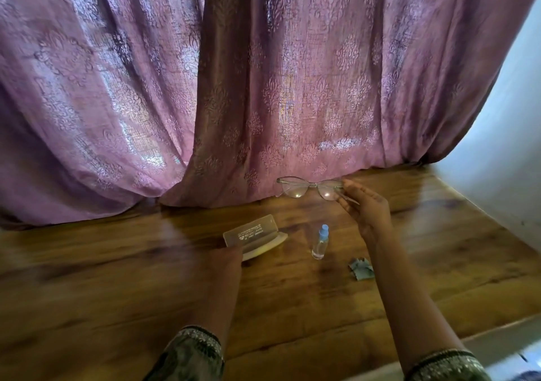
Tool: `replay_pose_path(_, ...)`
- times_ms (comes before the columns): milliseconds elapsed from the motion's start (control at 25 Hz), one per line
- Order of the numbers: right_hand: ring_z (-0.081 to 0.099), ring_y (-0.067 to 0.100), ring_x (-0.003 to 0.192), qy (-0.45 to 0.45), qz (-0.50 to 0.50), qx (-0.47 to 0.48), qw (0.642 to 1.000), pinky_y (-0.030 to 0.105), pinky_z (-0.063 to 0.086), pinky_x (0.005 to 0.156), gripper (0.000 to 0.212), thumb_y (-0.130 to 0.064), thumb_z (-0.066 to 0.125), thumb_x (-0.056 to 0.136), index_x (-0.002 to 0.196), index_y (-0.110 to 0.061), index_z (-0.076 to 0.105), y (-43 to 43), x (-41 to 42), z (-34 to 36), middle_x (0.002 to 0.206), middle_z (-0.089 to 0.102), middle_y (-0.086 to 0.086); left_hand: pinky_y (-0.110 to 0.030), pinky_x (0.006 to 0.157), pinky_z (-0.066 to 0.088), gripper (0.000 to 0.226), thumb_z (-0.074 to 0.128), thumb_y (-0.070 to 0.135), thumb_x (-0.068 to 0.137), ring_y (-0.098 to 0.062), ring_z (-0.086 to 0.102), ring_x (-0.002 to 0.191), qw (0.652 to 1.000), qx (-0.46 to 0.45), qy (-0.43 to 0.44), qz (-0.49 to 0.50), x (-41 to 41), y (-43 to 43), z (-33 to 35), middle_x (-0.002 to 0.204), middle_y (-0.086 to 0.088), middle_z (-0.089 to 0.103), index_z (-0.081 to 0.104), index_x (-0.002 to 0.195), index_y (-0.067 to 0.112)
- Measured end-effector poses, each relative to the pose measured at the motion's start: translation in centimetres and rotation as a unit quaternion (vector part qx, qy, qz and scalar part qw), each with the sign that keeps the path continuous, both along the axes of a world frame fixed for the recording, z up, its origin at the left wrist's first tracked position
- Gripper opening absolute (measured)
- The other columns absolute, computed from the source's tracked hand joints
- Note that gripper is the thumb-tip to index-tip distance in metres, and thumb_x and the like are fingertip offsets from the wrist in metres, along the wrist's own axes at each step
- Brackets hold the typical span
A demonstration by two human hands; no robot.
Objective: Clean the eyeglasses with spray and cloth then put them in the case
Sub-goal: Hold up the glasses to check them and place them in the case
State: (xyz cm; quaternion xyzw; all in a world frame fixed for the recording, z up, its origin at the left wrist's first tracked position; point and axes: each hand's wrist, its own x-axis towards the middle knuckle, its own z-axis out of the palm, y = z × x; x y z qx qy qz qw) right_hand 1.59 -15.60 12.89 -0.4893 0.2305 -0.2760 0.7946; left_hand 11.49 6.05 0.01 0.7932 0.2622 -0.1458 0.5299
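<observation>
Seemingly at the casing step: left hand (231, 256) rests fingers on the open case (251, 238), grip unclear. Right of it stand the spray bottle (320, 241) and crumpled cloth (361, 268). Far right, right hand (366, 207) pinches the eyeglasses (307, 187) aloft by 1 temple; next they must fold and lower leftward into the case.

a home room is suggested by a patterned mauve curtain (263, 87) hung beyond the hands, over a wooden table (117, 278).

Left hand (231, 256) blurred; case (251, 237) print illegible.
</observation>
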Motion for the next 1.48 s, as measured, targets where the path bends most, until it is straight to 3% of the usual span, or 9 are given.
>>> replay_pose_path(80, 0.063, 0.015, 0.075, 0.002, -0.004, 0.001, 1.000, 0.023, 0.059, 0.066, 0.010, 0.004, 0.057, 0.085, 0.081, -0.002, 0.064, 0.1, 0.0, 0.0, 0.081, 0.065, 0.006, -0.038, 0.091, 0.049, 0.065, 0.063, 0.034, 0.084, -0.035, 0.055, 0.113, 0.998, -0.066, 0.014, 0.018, 0.4, 0.0, -0.7, 0.130, -0.022, 0.051, 0.039, 0.129, -0.005)
replay_pose_path(160, 0.064, 0.014, 0.074, 0.002, -0.008, 0.002, 1.000, 0.022, 0.059, 0.066, 0.010, 0.004, 0.058, 0.085, 0.081, -0.002, 0.065, 0.1, 0.0, 0.0, 0.079, 0.066, 0.005, -0.041, 0.091, 0.052, 0.051, 0.059, 0.026, 0.087, -0.035, 0.059, 0.106, 0.996, -0.088, 0.029, -0.003, 0.7, 0.0, -1.2, 0.122, -0.024, 0.056, 0.046, 0.122, -0.008)
replay_pose_path(320, 0.067, 0.007, 0.064, 0.006, -0.009, -0.006, 1.000, 0.019, 0.058, 0.063, 0.011, 0.002, 0.058, 0.085, 0.081, -0.005, 0.066, -0.2, -0.2, 0.0, 0.064, 0.071, -0.005, -0.040, 0.094, 0.051, 0.031, 0.048, 0.007, 0.091, -0.034, 0.057, 0.111, 0.991, -0.131, 0.036, -0.020, 1.4, 0.4, -2.0, 0.124, -0.022, 0.055, 0.050, 0.119, -0.006)
replay_pose_path(560, 0.069, 0.006, 0.063, 0.008, 0.005, -0.002, 1.000, 0.020, 0.059, 0.065, 0.013, 0.002, 0.058, 0.085, 0.080, -0.005, 0.067, 0.1, -0.6, -1.1, 0.064, 0.072, -0.005, -0.043, 0.095, 0.050, 0.034, 0.051, -0.009, 0.084, -0.036, 0.052, 0.115, 0.987, -0.160, -0.007, -0.026, 0.2, 0.9, -2.4, 0.131, -0.020, 0.050, 0.056, 0.115, 0.002)
replay_pose_path(760, 0.067, 0.007, 0.062, 0.041, 0.034, 0.008, 0.999, 0.018, 0.058, 0.062, 0.011, -0.001, 0.059, 0.086, 0.082, -0.006, 0.067, 1.3, -1.3, -3.6, 0.064, 0.072, -0.004, -0.031, 0.078, 0.052, 0.033, 0.048, -0.011, 0.087, -0.037, 0.049, 0.119, 0.977, -0.206, -0.054, -0.012, -2.9, 1.9, -2.0, 0.131, -0.022, 0.048, 0.053, 0.118, -0.001)
replay_pose_path(840, 0.067, 0.008, 0.064, 0.055, 0.041, 0.011, 0.998, 0.017, 0.057, 0.060, 0.010, -0.002, 0.059, 0.085, 0.081, -0.007, 0.067, 1.8, -1.5, -4.7, 0.066, 0.072, -0.001, -0.034, 0.085, 0.050, 0.034, 0.046, -0.012, 0.088, -0.037, 0.048, 0.121, 0.974, -0.217, -0.064, -0.014, -3.9, 2.4, -2.2, 0.132, -0.023, 0.048, 0.050, 0.120, -0.002)
replay_pose_path(920, 0.066, 0.009, 0.066, 0.071, 0.054, 0.007, 0.996, 0.017, 0.057, 0.060, 0.011, -0.003, 0.059, 0.086, 0.082, -0.007, 0.068, 2.4, -1.9, -6.0, 0.073, 0.070, 0.001, -0.036, 0.092, 0.048, 0.035, 0.046, -0.012, 0.088, -0.035, 0.048, 0.121, 0.974, -0.215, -0.071, -0.018, -4.7, 3.3, -2.9, 0.131, -0.021, 0.049, 0.050, 0.121, -0.001)
replay_pose_path(1120, 0.057, 0.008, 0.052, 0.117, 0.092, -0.011, 0.989, 0.014, 0.046, 0.046, 0.011, -0.004, 0.059, 0.087, 0.093, 0.001, 0.067, 4.3, -2.8, -9.4, 0.076, 0.065, 0.007, -0.035, 0.090, 0.049, 0.032, 0.051, -0.010, 0.086, -0.024, 0.051, 0.109, 0.975, -0.201, -0.096, -0.020, -6.6, 4.8, -4.3, 0.124, -0.017, 0.054, 0.056, 0.114, 0.004)
replay_pose_path(1480, 0.045, 0.006, 0.038, 0.175, 0.109, -0.022, 0.978, 0.024, 0.040, 0.051, 0.011, -0.006, 0.059, 0.087, 0.081, -0.008, 0.069, 6.6, -4.0, -13.0, 0.059, 0.065, 0.005, -0.045, 0.092, 0.053, 0.030, 0.057, -0.005, 0.084, -0.023, 0.058, 0.104, 0.979, -0.132, -0.141, -0.066, -8.5, 5.1, -4.8, 0.108, -0.007, 0.062, 0.061, 0.106, 0.016)
